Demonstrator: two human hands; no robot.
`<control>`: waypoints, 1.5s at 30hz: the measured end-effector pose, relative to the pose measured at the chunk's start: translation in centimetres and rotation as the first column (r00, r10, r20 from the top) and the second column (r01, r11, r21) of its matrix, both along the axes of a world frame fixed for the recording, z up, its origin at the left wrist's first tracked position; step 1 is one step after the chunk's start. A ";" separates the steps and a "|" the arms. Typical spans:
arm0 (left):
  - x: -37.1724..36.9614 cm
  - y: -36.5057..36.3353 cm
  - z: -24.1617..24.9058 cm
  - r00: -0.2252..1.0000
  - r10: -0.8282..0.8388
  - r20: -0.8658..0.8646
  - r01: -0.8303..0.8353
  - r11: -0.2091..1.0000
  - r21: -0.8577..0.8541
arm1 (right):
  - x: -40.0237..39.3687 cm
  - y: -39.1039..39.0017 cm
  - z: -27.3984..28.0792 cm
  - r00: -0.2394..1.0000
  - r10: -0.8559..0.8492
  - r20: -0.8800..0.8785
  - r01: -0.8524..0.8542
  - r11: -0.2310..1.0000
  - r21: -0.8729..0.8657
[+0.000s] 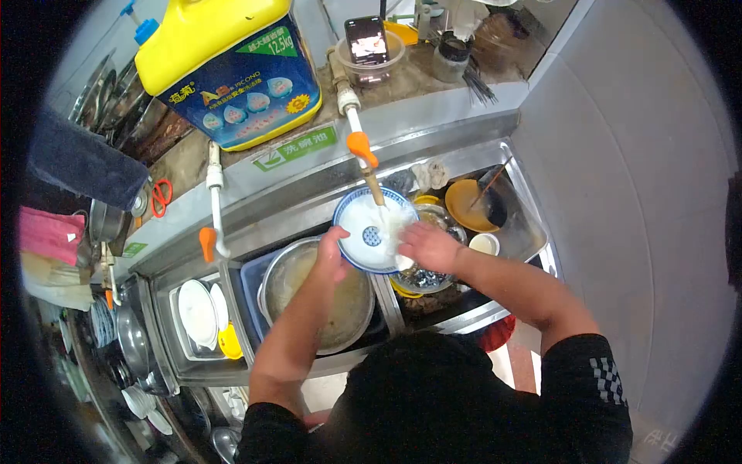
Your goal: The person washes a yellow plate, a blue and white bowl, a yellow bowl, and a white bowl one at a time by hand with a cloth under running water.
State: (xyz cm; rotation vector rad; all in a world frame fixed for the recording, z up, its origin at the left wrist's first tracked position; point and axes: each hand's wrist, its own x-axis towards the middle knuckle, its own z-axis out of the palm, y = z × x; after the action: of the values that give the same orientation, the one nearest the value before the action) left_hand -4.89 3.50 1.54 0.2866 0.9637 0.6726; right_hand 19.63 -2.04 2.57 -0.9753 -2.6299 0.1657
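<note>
The left hand (334, 251) is gripping the blue-rimmed bowl (369, 230) while the right hand (427, 246) is scrubbing inside; keeping it tilted under the tap (363, 151) seems wise.

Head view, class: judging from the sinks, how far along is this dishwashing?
Done: white plates stand racked in the left basin. In hand: the left hand holds a blue-rimmed bowl under the tap while the right hand wipes inside it. Left: a large metal pot, an orange dish and stacked bowls sit unwashed in the sinks.
</note>
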 end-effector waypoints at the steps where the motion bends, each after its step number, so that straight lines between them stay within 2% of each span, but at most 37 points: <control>1: 0.8 -0.5 -0.6 1.000 -0.004 -0.001 0.004 1.000 0.004 | -0.8 -0.2 0.0 1.000 -0.004 -0.001 0.004 1.000 0.004; 3: 4.2 -2.9 0.3 0.896 0.441 0.047 -0.443 0.895 0.046 | -4.5 -1.0 0.0 0.954 -0.261 -0.145 0.190 0.905 -0.382; 4: 4.5 -3.2 -2.9 0.878 0.478 0.027 -0.479 0.874 0.082 | -5.8 -1.5 0.4 0.876 -0.369 -0.310 0.195 0.860 -0.471; 5: 4.3 -2.9 -3.2 0.876 0.481 0.027 -0.481 0.873 0.081 | -5.4 -1.5 -0.2 0.878 -0.366 -0.309 0.193 0.860 -0.472; 7: 2.2 -1.9 -3.4 0.958 0.238 -0.160 -0.196 0.951 0.239 | -3.8 -2.4 -2.0 0.946 -0.212 -0.244 0.138 0.947 -0.289; 8: 0.5 -1.0 -3.3 0.994 0.045 -0.100 -0.023 0.976 0.216 | -1.5 -1.9 -1.4 0.984 -0.126 -0.126 0.101 0.977 -0.187; 9: 0.6 -0.7 -1.6 0.994 0.045 -0.100 -0.022 0.976 0.216 | 0.3 -0.9 -1.4 0.994 -0.044 -0.099 0.050 0.997 0.063; 11: 0.7 -0.6 2.9 0.992 -0.115 -0.046 0.112 0.992 -0.063 | 0.4 -1.1 -0.7 0.995 -0.020 0.096 0.028 0.996 -0.084; 12: 1.3 -0.9 2.5 1.000 0.029 0.006 -0.028 0.992 -0.120 | -0.5 -1.3 -0.6 0.995 -0.022 0.095 0.030 0.996 -0.083; 13: 2.4 -1.8 0.6 1.000 0.024 0.008 -0.023 0.993 -0.113 | -2.2 -1.6 -0.6 0.990 -0.139 -0.024 0.131 0.971 -0.199; 15: 4.7 -4.4 -4.1 0.893 0.449 -0.028 -0.446 0.892 0.076 | -4.4 -2.4 -0.4 0.955 -0.268 -0.126 0.215 0.922 -0.323; 16: 5.3 -4.5 -4.4 0.886 0.447 -0.123 -0.416 0.884 0.213 | -5.3 -2.9 0.0 0.905 -0.365 -0.220 0.262 0.884 -0.389; 17: 4.8 -4.2 -3.7 0.885 0.448 -0.128 -0.418 0.884 0.210 | -5.8 -3.5 0.2 0.834 -0.462 -0.303 0.294 0.836 -0.463; 18: 3.8 -3.4 -2.1 0.948 0.277 -0.157 -0.248 0.951 0.182 | -4.3 -3.5 -0.8 0.865 -0.337 -0.371 0.227 0.923 -0.309; 19: 2.9 -2.3 -0.6 0.980 0.097 -0.175 -0.070 0.985 0.157 | -2.1 -2.9 -1.1 0.865 -0.338 -0.370 0.229 0.923 -0.308; 20: 2.0 -1.4 0.5 0.991 -0.077 -0.111 0.086 0.993 0.084 | 0.2 -2.0 -1.1 0.948 -0.200 -0.249 0.162 0.973 -0.166; 21: 2.2 -1.2 1.4 0.991 -0.076 -0.111 0.086 0.993 0.084 | 1.2 -1.7 -1.2 0.992 -0.070 -0.103 0.066 0.997 -0.036; 23: 3.0 -1.2 2.9 0.997 -0.041 -0.070 0.030 0.987 -0.160 | -0.2 -2.4 -1.2 0.991 -0.128 -0.031 0.123 0.984 -0.128; 24: 3.1 -1.8 -2.5 0.990 0.116 -0.076 -0.122 0.989 -0.082 | -1.6 -2.4 -0.3 0.959 -0.266 -0.093 0.232 0.932 -0.279; 25: 4.3 -2.9 -2.9 0.991 0.114 -0.073 -0.119 0.990 -0.077 | -3.1 -2.6 0.5 0.905 -0.405 -0.131 0.316 0.846 -0.430; 27: 6.9 -4.8 -2.7 0.867 0.435 -0.244 -0.368 0.888 0.274 | -4.1 -3.0 -0.1 0.840 -0.520 -0.157 0.376 0.765 -0.523; 28: 5.6 -4.6 -2.2 0.918 0.256 -0.301 -0.159 0.937 0.312 | -3.1 -3.8 -2.2 0.878 -0.420 -0.229 0.299 0.856 -0.421; 29: 4.4 -3.7 -1.3 0.918 0.256 -0.302 -0.159 0.937 0.311 | -1.7 -4.3 -3.4 0.908 -0.304 -0.288 0.217 0.930 -0.298; 31: 2.8 -1.6 0.6 0.934 -0.261 -0.243 0.269 0.963 -0.003 | 0.8 -3.7 -2.8 0.963 -0.174 -0.206 0.140 0.976 -0.169; 32: 3.4 -1.0 2.0 0.923 -0.275 -0.270 0.247 0.960 -0.133 | 0.8 -3.8 -2.5 0.981 -0.185 -0.065 0.161 0.949 -0.272; 33: 3.7 -1.1 0.7 0.922 -0.275 -0.271 0.246 0.960 -0.136 | 0.8 -4.0 -2.1 0.980 -0.181 0.078 0.197 0.909 -0.368; 34: 4.3 -0.5 -1.7 0.904 -0.201 -0.377 0.224 0.974 0.018 | -0.4 -4.1 -1.8 0.954 -0.299 -0.007 0.251 0.813 -0.525; 35: 5.2 0.2 -2.9 0.880 -0.105 -0.464 0.209 0.961 0.179 | -1.6 -4.3 -1.8 0.895 -0.445 -0.037 0.357 0.762 -0.540; 36: 6.6 0.1 -3.0 0.822 -0.041 -0.568 0.337 0.840 0.426 | -2.0 -3.5 -2.2 0.834 -0.532 -0.143 0.295 0.650 -0.701; 37: 7.5 0.5 -4.6 0.675 -0.052 -0.736 0.549 0.702 0.454 | -2.4 -2.9 -2.6 0.749 -0.625 -0.221 0.192 0.523 -0.830; 38: 8.5 -0.5 -3.7 0.524 0.238 -0.818 0.690 0.443 0.572 | -2.9 -2.8 -2.6 0.752 -0.623 -0.217 0.192 0.520 -0.832; 39: 9.3 -1.2 -2.7 0.393 0.538 -0.746 0.824 0.155 0.545 | -3.3 -2.7 -2.5 0.522 -0.798 -0.302 0.012 0.360 -0.933; 40: 9.3 -0.7 -2.7 0.394 0.539 -0.744 0.822 0.156 0.548 | -3.4 -2.5 -2.3 0.249 -0.925 -0.288 -0.214 0.238 -0.948; 42: 8.8 1.3 -3.1 0.490 0.058 -0.870 0.815 0.324 0.480 | -3.2 -2.9 -1.0 0.311 -0.914 -0.261 -0.180 0.213 -0.960; 43: 8.3 2.6 -3.7 0.491 0.055 -0.870 0.815 0.323 0.480 | -3.2 -3.1 -0.7 0.369 -0.901 -0.227 -0.149 0.184 -0.972; 44: 7.7 4.1 -5.1 0.536 -0.246 -0.808 0.751 0.577 0.322 | -3.1 -3.1 -1.3 0.424 -0.885 -0.193 -0.138 0.147 -0.979; 45: 7.4 4.7 -5.8 0.606 -0.488 -0.628 0.671 0.738 0.073 | -2.8 -3.0 -1.6 0.424 -0.885 -0.190 -0.139 0.144 -0.980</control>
State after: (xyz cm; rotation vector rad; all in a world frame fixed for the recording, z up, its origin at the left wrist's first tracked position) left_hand 2.55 8.21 -4.25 1.0979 1.2457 0.0856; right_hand 16.80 -5.05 0.99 -1.4673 -0.9306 1.7582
